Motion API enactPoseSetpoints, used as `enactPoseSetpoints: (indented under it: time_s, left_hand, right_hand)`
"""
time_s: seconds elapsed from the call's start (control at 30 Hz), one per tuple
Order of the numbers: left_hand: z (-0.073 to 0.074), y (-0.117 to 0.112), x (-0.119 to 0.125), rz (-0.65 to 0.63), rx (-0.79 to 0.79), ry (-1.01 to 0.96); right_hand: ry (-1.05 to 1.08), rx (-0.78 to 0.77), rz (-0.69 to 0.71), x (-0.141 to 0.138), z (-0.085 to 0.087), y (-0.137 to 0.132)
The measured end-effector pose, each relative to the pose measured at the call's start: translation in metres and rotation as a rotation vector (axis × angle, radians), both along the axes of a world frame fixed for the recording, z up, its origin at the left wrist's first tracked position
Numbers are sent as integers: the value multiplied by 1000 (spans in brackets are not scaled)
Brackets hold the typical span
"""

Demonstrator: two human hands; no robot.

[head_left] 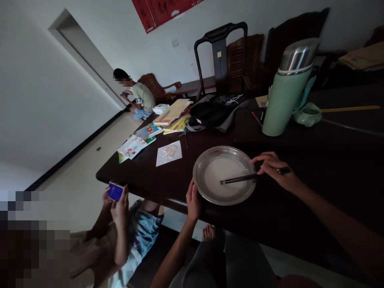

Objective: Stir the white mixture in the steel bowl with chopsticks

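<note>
A round, shallow metal bowl (199, 172) stands on the dark table near its front edge, with a whitish, cloudy layer (220, 169) covering its bottom. My left hand (193, 202) holds the bowl's left rim, fingers along the outside. In my right hand (274, 172) is a pair of dark chopsticks (241, 179) with silvery tips. They slant down to the left over the bowl, tips at the whitish layer. My right forefinger reaches to the bowl's right rim. Left of the bowl, a pile of cotton swabs (169, 151) lies on a white paper square (162, 161).
A green thermos (285, 100) and a small green pot (308, 115) stand at the back right. Books (172, 114), booklets (133, 147) and a black bag (213, 112) lie farther back. One person holds a phone (115, 191) at the left; another person (145, 96) sits beyond the table.
</note>
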State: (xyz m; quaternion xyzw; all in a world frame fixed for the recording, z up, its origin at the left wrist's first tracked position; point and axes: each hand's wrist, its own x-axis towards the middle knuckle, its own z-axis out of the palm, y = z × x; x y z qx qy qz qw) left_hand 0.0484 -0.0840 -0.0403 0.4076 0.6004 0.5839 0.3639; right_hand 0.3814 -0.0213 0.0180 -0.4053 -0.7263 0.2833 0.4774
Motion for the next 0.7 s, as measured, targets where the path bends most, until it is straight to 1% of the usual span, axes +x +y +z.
enactPoseSetpoints:
  time_s: [0.07,0.13,0.23,0.27,0.33,0.4,0.47,0.53,0.63,0.7]
  left_hand:
    - [0,0,0,13,-1,10]
    - [0,0,1,15,4,4]
    - [2,0,1,0,5,-5]
    - [3,0,2,-3,2,-3]
    - [5,-1,2,-2,-5,1]
    - [7,-1,3,3,-8,15]
    - [7,-1,3,7,-4,36]
    - [6,-1,2,6,6,42]
    - [4,-1,2,-3,7,19]
    - [3,0,1,-2,-2,12]
  right_hand:
    - [-48,-3,6,-2,-1,0]
    - [-55,-1,-47,-1,-1,1]
    - [5,-1,-127,5,1,3]
    - [22,-4,-122,6,2,3]
    - [31,-10,-70,4,2,2]
    - [2,-12,-9,-1,1,1]
    - [-41,-10,10,-5,-1,0]
    - [-58,-2,-19,-4,-1,1]
    - [-2,-5,-102,3,0,3]
    - [38,-18,-106,7,2,3]
